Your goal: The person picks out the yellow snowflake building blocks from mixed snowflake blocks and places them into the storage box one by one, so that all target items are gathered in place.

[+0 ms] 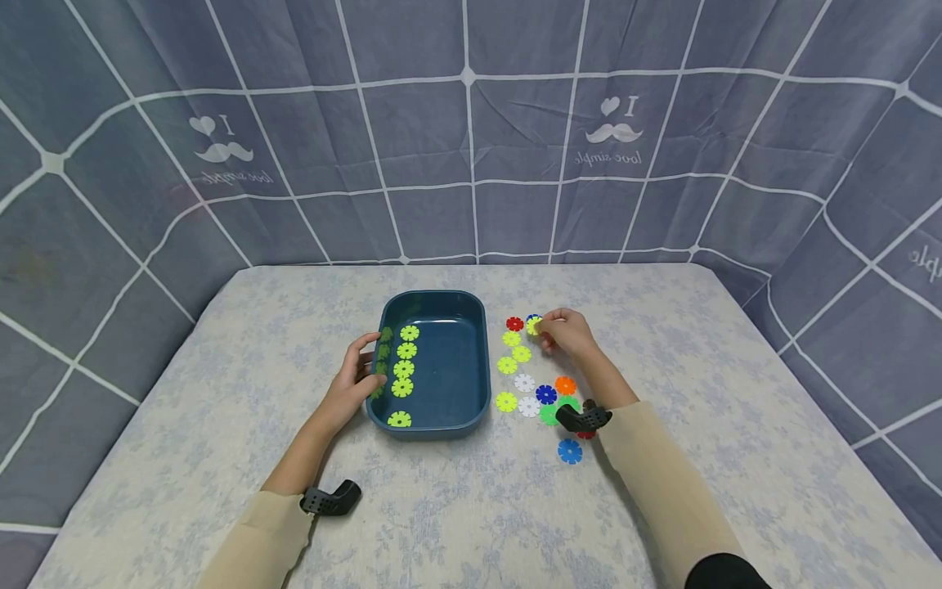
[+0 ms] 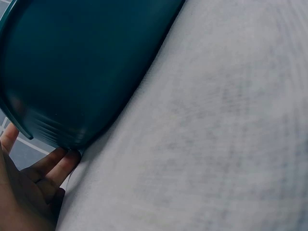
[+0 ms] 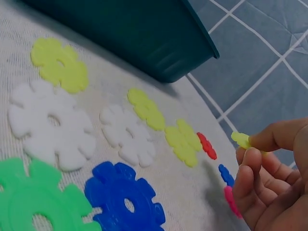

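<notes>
In the head view, a dark teal plastic bin [image 1: 456,360] holds several yellow-green snowflake discs [image 1: 403,369], lined up in a column near its left side. Darker copies of them show on the left wall, looking like reflections. My left hand [image 1: 349,378] grips that side of the bin; in the left wrist view, its fingers [image 2: 65,168] touch the outer wall low down. Right of the bin, my right hand [image 1: 567,332] pinches a yellow-green snowflake disc [image 3: 240,139] between thumb and finger, raised above the table.
Loose discs lie right of the bin: several yellow-green ones [image 1: 507,365], white ones [image 1: 528,406], a dark blue one [image 1: 546,394], an orange one [image 1: 566,385], green ones [image 1: 549,415], a red one [image 1: 514,324] and a light blue one [image 1: 570,451]. A patterned cloth [image 1: 456,523] covers the table.
</notes>
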Action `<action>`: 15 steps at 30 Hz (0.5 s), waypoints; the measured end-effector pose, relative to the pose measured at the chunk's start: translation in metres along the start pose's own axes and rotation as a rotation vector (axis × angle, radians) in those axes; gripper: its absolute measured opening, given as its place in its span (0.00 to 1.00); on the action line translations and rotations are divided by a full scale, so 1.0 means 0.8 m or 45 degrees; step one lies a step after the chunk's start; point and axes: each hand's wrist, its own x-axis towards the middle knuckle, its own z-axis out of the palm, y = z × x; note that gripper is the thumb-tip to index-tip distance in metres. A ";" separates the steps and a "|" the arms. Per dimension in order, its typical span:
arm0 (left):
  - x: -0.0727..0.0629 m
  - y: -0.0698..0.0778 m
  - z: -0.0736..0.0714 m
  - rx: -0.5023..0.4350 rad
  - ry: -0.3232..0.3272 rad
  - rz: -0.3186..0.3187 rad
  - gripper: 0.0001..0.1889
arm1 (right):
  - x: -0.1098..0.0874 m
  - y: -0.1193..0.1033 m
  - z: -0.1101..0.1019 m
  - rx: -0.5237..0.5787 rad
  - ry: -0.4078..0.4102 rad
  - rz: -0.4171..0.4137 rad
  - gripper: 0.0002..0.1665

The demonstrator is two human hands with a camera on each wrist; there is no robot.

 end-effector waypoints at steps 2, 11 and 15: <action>0.000 0.000 0.000 -0.003 0.000 0.002 0.36 | -0.002 -0.002 0.001 0.018 -0.003 -0.025 0.12; 0.001 0.001 0.001 -0.001 0.004 0.000 0.36 | -0.009 -0.012 0.010 0.114 -0.021 -0.115 0.11; 0.001 0.002 0.001 -0.002 0.004 0.001 0.36 | -0.011 -0.017 0.015 0.142 -0.042 -0.142 0.12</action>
